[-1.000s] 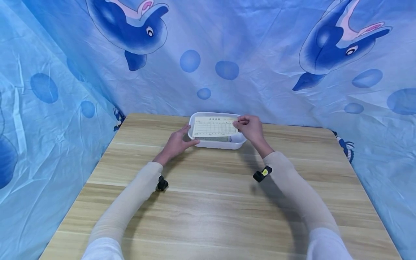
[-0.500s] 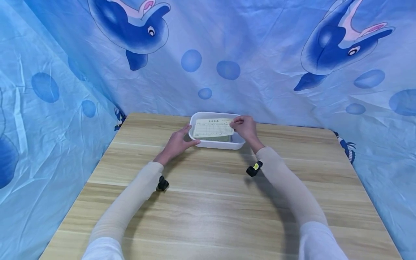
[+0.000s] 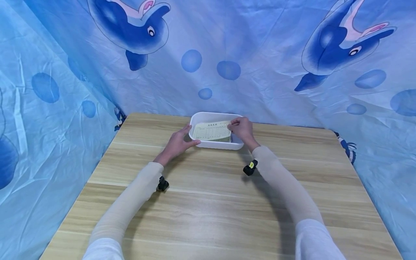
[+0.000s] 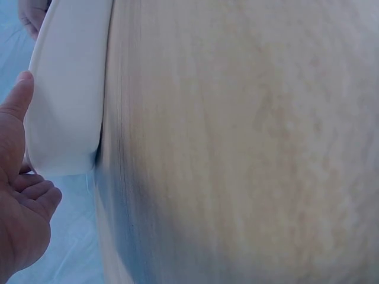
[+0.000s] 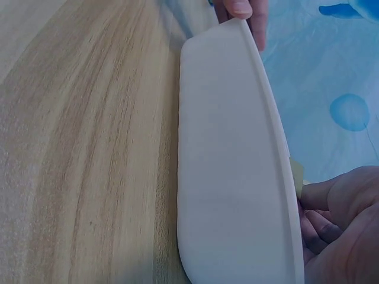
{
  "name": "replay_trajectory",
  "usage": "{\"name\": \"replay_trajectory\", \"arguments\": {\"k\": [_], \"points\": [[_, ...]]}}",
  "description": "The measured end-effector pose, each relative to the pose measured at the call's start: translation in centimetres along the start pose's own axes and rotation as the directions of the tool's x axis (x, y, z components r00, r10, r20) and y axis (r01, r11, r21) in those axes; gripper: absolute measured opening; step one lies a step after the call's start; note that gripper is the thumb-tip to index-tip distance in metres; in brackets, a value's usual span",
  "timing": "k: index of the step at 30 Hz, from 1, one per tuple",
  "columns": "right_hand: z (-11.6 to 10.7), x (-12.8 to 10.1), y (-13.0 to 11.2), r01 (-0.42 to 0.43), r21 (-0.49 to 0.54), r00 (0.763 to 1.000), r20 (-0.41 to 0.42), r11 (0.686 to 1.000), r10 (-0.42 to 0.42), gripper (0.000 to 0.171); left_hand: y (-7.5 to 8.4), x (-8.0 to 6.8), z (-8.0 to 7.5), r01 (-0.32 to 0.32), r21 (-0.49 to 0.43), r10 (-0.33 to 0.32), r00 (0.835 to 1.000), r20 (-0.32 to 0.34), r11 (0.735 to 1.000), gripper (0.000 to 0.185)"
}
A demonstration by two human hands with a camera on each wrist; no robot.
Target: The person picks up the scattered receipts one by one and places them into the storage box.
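Note:
A white plastic box stands at the table's far edge. My left hand grips its left end, the thumb on the near rim and the fingers round the side. Inside the box lies a pale printed paper form, tilted, with its right end lifted. My right hand pinches that right end between thumb and fingers. Beneath the form a darker greenish sheet shows in part. In the right wrist view the wall of the box hides most of the paper.
The wooden table stretches toward me from the box. A blue curtain with dolphins hangs close behind it. Small black cameras sit on both wrists.
My right hand has moved left and slightly down with the form, whose right end now sits lower in the box and further left. The left hand and the box have stayed put.

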State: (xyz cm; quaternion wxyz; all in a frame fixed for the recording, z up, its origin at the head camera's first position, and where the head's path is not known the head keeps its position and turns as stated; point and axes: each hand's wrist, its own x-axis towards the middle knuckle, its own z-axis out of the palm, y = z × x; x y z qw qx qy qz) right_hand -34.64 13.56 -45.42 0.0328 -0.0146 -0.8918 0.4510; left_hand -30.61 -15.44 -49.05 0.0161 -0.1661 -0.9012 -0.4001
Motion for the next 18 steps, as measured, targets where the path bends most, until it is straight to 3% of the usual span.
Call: {"name": "replay_trajectory", "arguments": {"k": [6, 18], "points": [[0.32, 0.11, 0.11, 0.017, -0.053, 1.000, 0.008, 0.998, -0.016, 0.021, -0.11, -0.07, -0.03, -0.007, 0.005, 0.007, 1.000, 0.000, 1.000, 0.096], [-0.39, -0.11, -0.02, 0.020, -0.014, 1.000, 0.008, 1.000, -0.020, 0.020, -0.03, -0.03, 0.04, 0.000, -0.008, 0.000, 1.000, 0.005, 1.000, 0.100]]}}
